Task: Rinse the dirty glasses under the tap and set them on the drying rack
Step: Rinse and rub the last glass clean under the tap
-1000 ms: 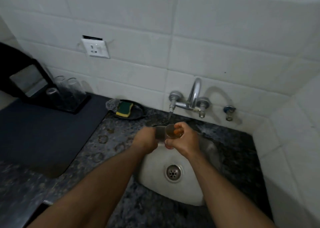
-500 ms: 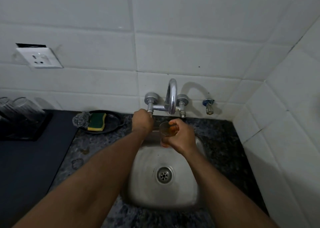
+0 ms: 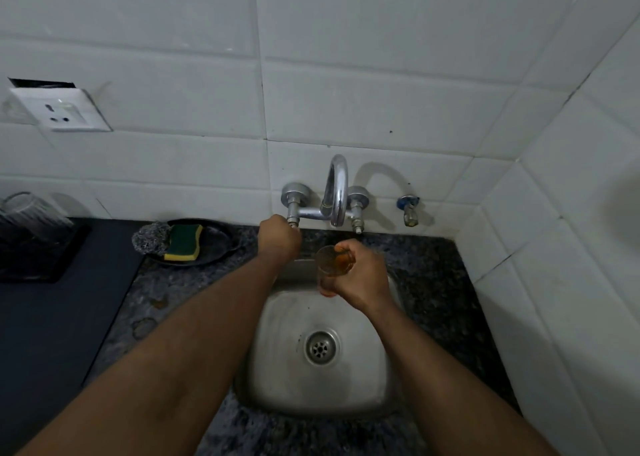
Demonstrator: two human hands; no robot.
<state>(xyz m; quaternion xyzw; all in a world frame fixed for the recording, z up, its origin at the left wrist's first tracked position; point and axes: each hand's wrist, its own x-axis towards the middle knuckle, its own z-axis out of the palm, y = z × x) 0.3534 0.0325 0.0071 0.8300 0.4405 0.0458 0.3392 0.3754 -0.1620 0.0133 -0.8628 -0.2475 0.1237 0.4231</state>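
My right hand (image 3: 360, 275): wrapped round glass (image 3: 330, 268), held over sink (image 3: 277, 358) just below tap (image 3: 337, 192) spout; my left hand (image 3: 278, 237): fist clenched on left tap handle (image 3: 293, 218); rinsed glasses (image 3: 31, 213) upturned on drying rack (image 3: 52, 261), far left of tabletop (image 3: 180, 296).

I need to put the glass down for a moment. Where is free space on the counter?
Free: the dark mat between the rack and the sink, and the granite right of the sink. Crowded: the black dish with sponge and scourer.
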